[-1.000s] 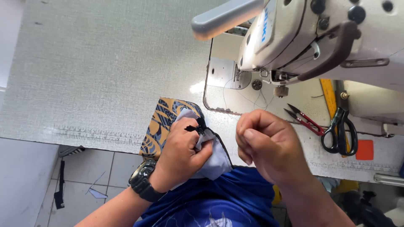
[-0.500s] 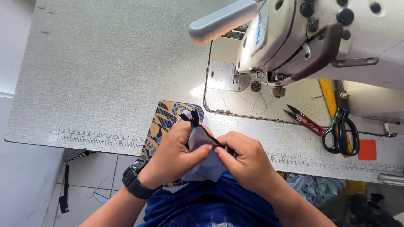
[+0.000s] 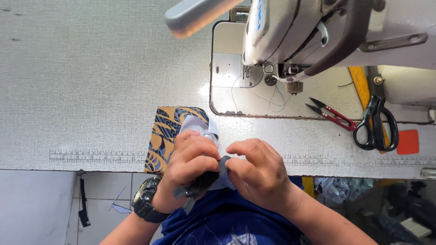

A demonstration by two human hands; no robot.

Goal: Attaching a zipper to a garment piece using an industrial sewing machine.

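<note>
Since the earlier frames we see both hands drawn together at the near edge of the bench (image 3: 91,90), where a second ago the right hand hovered apart as a loose fist. Our left hand (image 3: 190,170) curls its fingers (image 3: 200,149) closed around a small dark fabric piece (image 3: 202,183), whose lower end hangs out below the palm; a black wristwatch (image 3: 146,200) sits on that wrist. Our right hand (image 3: 256,174) meets it from the other side, thumb and forefinger pressed together on the upper end of the same dark piece, so that both hands pinch it between them (the exact contact point is partly hidden by the knuckles). Behind the left hand lies a patterned cloth (image 3: 165,136) in orange, blue and white, draped over the bench edge, with a pale lining (image 3: 200,124) showing above the fingers. Farther back stands the white sewing machine (image 3: 290,36), its needle area over a pale base plate (image 3: 231,77) with loose thread. To the right on the bench rest red-handled thread snips (image 3: 334,115), then black-handled scissors (image 3: 377,127) just beside them, a yellow ruler (image 3: 361,84) partly under the scissors, and a small red-orange square (image 3: 408,142). A printed measuring scale (image 3: 91,156) runs along the bench's front edge. Below we wear a blue shirt (image 3: 227,222).
</note>
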